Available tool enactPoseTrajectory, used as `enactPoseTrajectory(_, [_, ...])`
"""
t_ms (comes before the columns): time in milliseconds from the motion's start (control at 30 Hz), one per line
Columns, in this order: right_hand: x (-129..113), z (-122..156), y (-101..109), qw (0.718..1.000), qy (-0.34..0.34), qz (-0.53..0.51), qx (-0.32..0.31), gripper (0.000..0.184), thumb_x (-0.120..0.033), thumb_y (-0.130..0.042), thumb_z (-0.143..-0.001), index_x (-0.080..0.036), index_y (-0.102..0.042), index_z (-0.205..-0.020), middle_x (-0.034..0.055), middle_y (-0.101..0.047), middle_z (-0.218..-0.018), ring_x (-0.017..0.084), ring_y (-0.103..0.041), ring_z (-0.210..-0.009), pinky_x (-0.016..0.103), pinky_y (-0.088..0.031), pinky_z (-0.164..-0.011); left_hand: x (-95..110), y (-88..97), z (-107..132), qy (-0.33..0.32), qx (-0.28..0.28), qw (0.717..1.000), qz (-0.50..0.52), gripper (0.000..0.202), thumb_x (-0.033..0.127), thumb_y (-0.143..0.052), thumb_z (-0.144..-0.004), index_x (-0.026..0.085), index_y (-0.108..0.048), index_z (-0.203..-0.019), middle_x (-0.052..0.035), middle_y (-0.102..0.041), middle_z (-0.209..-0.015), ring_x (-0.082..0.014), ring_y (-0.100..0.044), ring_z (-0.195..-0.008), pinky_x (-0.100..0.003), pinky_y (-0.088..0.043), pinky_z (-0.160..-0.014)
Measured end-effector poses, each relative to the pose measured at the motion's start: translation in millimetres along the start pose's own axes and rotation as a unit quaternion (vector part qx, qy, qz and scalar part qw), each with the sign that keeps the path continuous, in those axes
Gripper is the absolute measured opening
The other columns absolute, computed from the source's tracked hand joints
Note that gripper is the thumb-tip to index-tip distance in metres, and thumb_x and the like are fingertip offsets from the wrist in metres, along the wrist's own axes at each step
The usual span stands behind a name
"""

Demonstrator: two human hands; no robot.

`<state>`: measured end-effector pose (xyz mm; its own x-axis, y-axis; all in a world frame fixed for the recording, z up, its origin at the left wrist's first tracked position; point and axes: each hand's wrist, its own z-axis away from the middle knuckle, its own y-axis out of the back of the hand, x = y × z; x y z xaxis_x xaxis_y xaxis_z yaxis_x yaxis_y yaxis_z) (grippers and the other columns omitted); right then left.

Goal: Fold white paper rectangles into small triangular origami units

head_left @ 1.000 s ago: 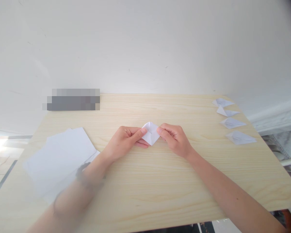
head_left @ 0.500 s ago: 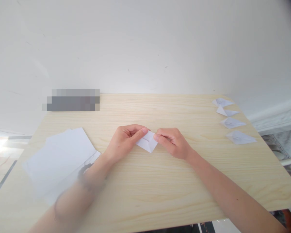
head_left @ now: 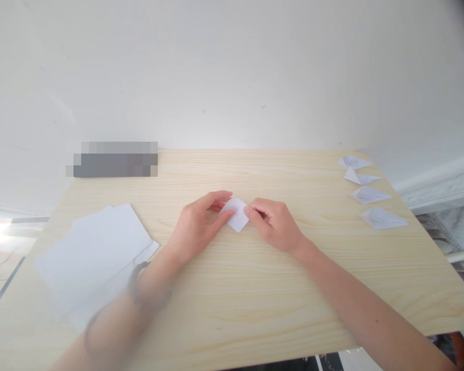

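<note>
A small white folded paper (head_left: 238, 216), roughly diamond-shaped, is between my two hands above the middle of the table. My right hand (head_left: 275, 221) pinches its right corner between thumb and bent fingers. On the other side, my left hand (head_left: 199, 221) has its thumb on the paper's left part, with the fingers curved behind and above it. The tips of the left fingers are partly hidden. A dark bracelet (head_left: 137, 283) circles my left wrist, blurred.
White paper sheets (head_left: 100, 247) lie overlapping on the left of the pale wooden table (head_left: 232, 299). Several folded paper pieces (head_left: 371, 195) form a column along the right edge. A pixelated grey object (head_left: 116, 162) sits at the back left, against the white wall (head_left: 232, 72).
Both hands have shifted slightly up with the folded paper. The paper has turned, and the crease line seen before no longer shows. My left fingers have loosened and spread a little.
</note>
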<state>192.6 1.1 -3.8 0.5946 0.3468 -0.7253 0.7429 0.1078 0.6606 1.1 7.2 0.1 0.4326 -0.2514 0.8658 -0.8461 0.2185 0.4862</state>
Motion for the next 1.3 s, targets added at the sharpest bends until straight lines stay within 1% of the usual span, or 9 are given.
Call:
enactPoseTrajectory(133, [2.1, 0.9, -4.6, 0.994, 0.005, 0.107, 0.039, 0.021, -0.025, -0.048, -0.085, -0.017, -0.048, -0.066, 0.0004, -0.048, -0.072, 0.013, -0.046, -0.071, 0.027, -0.037, -0.068, -1.1, -2.0, 3.1, -0.136, 0.020, 0.968, -0.210, 0.028, 0.031, -0.054, -0.085, 0.021, -0.058, -0.111, -0.0067, -0.059, -0.112, -0.0215, -0.051, -0.106, -0.037, -0.042, -0.092])
enactPoseTrajectory(300, [3.3, 3.9, -4.1, 0.985, -0.013, 0.161, 0.055, 0.014, -0.028, -0.052, -0.083, -0.016, -0.058, -0.088, 0.0057, -0.051, -0.089, 0.017, -0.050, -0.083, 0.032, -0.041, -0.078, -1.2, -6.4, 7.3, -0.138, 0.000, 0.931, -0.337, 0.028, 0.038, -0.052, -0.086, 0.023, -0.061, -0.107, -0.0072, -0.059, -0.105, -0.0240, -0.050, -0.101, -0.040, -0.042, -0.085])
enactPoseTrajectory(400, [3.4, 4.9, -2.7, 0.982, 0.015, 0.188, 0.027, 0.027, -0.028, -0.048, -0.087, -0.022, -0.059, -0.112, 0.0065, -0.051, -0.100, 0.016, -0.050, -0.084, 0.033, -0.041, -0.081, 1.1, -7.9, 8.9, -0.131, -0.005, 0.921, -0.368, 0.031, 0.037, -0.048, -0.088, 0.022, -0.060, -0.112, -0.0082, -0.059, -0.108, -0.0253, -0.047, -0.104, -0.040, -0.041, -0.086])
enactPoseTrajectory(500, [1.8, 5.3, -3.2, 0.970, 0.039, 0.240, 0.005, 0.030, -0.028, -0.043, -0.090, -0.030, -0.059, -0.116, 0.0058, -0.053, -0.101, 0.017, -0.050, -0.084, 0.034, -0.040, -0.079, 4.6, -8.2, 9.1, -0.118, -0.016, 0.914, -0.388, 0.031, 0.035, -0.047, -0.088, 0.024, -0.057, -0.116, -0.0087, -0.058, -0.110, -0.0266, -0.045, -0.106, -0.042, -0.039, -0.086])
enactPoseTrajectory(600, [-2.1, 5.5, -5.0, 0.954, 0.050, 0.295, -0.006, 0.033, -0.023, -0.041, -0.091, -0.030, -0.057, -0.119, 0.0064, -0.055, -0.100, 0.018, -0.049, -0.084, 0.032, -0.040, -0.074, 7.6, -7.8, 7.7, -0.109, -0.028, 0.909, -0.402, 0.032, 0.034, -0.049, -0.087, 0.026, -0.055, -0.118, -0.0079, -0.056, -0.112, -0.0271, -0.045, -0.107, -0.042, -0.038, -0.087])
enactPoseTrajectory(700, [-4.6, 6.3, -5.8, 0.946, 0.046, 0.320, -0.012, 0.034, -0.020, -0.041, -0.090, -0.027, -0.057, -0.119, 0.0059, -0.057, -0.097, 0.018, -0.050, -0.082, 0.031, -0.040, -0.070, 8.9, -7.9, 6.7, -0.106, -0.030, 0.905, -0.411, 0.031, 0.034, -0.047, -0.088, 0.026, -0.056, -0.117, -0.0074, -0.056, -0.111, -0.0266, -0.045, -0.105, -0.042, -0.039, -0.087])
enactPoseTrajectory(800, [-2.6, 8.7, -4.2, 0.960, 0.040, 0.279, 0.004, 0.030, -0.023, -0.041, -0.091, -0.025, -0.060, -0.114, 0.0041, -0.058, -0.096, 0.015, -0.052, -0.081, 0.028, -0.041, -0.072, 8.3, -8.8, 8.5, -0.103, -0.020, 0.901, -0.421, 0.031, 0.037, -0.047, -0.088, 0.024, -0.058, -0.114, -0.0078, -0.057, -0.108, -0.0264, -0.047, -0.101, -0.041, -0.039, -0.085])
enactPoseTrajectory(967, [-2.3, 14.9, -0.8, 0.961, 0.026, 0.275, 0.024, 0.025, -0.026, -0.042, -0.092, -0.022, -0.067, -0.096, 0.0027, -0.061, -0.094, 0.013, -0.055, -0.077, 0.026, -0.041, -0.068, 7.2, -11.7, 14.6, -0.112, 0.012, 0.894, -0.433, 0.026, 0.034, -0.046, -0.090, 0.021, -0.060, -0.107, -0.0078, -0.061, -0.103, -0.0255, -0.048, -0.102, -0.038, -0.042, -0.082])
enactPoseTrajectory(1300, [-6.9, 14.4, -4.7, 0.939, 0.027, 0.343, 0.025, 0.026, -0.024, -0.042, -0.091, -0.026, -0.061, -0.109, 0.0021, -0.061, -0.090, 0.013, -0.053, -0.072, 0.028, -0.035, -0.062, 10.0, -13.2, 14.7, -0.118, 0.034, 0.864, -0.489, 0.023, 0.036, -0.046, -0.090, 0.020, -0.061, -0.095, -0.0069, -0.064, -0.096, -0.0261, -0.052, -0.096, -0.036, -0.040, -0.072])
